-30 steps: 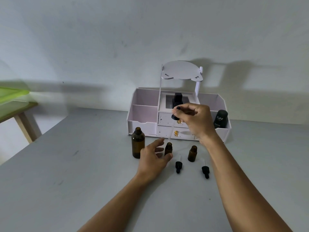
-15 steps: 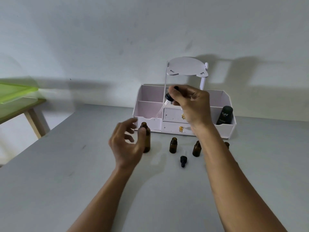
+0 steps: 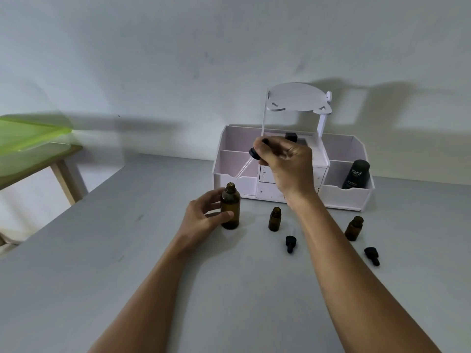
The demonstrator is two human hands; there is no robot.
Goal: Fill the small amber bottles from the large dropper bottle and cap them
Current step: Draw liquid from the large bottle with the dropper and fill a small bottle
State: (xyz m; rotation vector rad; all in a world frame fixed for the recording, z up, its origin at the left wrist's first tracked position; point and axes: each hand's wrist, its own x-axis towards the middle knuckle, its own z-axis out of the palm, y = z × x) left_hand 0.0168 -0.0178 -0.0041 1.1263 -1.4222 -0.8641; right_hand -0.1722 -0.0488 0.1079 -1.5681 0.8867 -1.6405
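Left hand: wrapped around the large amber bottle, which stands upright and uncapped on the table.
Right hand: pinching the dropper by its black bulb, glass tip angled down just above the large bottle's mouth.
Small amber bottles: one beside the right forearm, one further right; both open.
Small droppers: two lying on the table.

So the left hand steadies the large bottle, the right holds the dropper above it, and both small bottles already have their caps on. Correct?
Not quite. In the head view the left hand steadies the large bottle and the right hand holds the dropper above it, but both small bottles are open; their caps lie on the table.
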